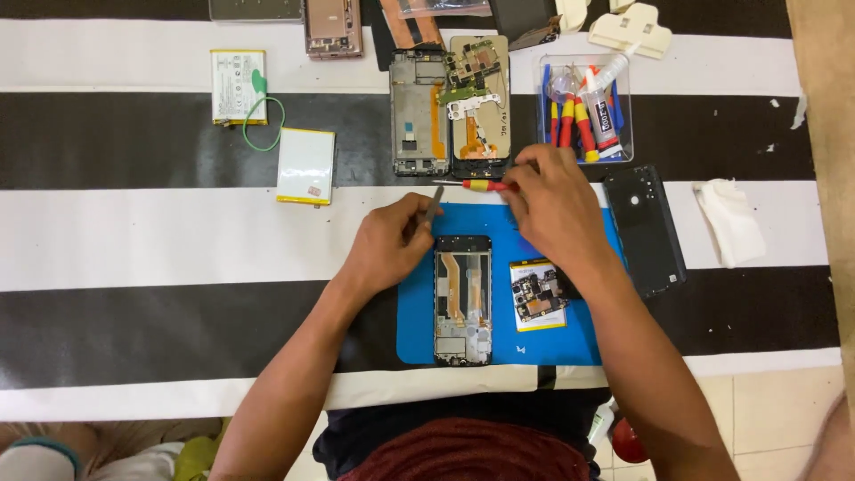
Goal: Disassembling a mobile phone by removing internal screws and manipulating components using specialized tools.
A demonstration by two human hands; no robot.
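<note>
An opened phone frame [462,298] lies on a blue work mat [543,334]. My left hand [387,242] hovers at the frame's upper left and grips metal tweezers [433,206]. My right hand [554,200] is over the mat's top edge, fingers closed on a small red-and-yellow screwdriver [478,185] that points left. A circuit board [537,296] rests on a yellow-edged battery to the right of the frame.
Two more stripped phone bodies [450,107] lie beyond the mat. A clear tool box [585,111] with tools stands at the back right. A black back cover [645,227], a white tissue [728,221] and two loose batteries [305,166] lie around on the striped cloth.
</note>
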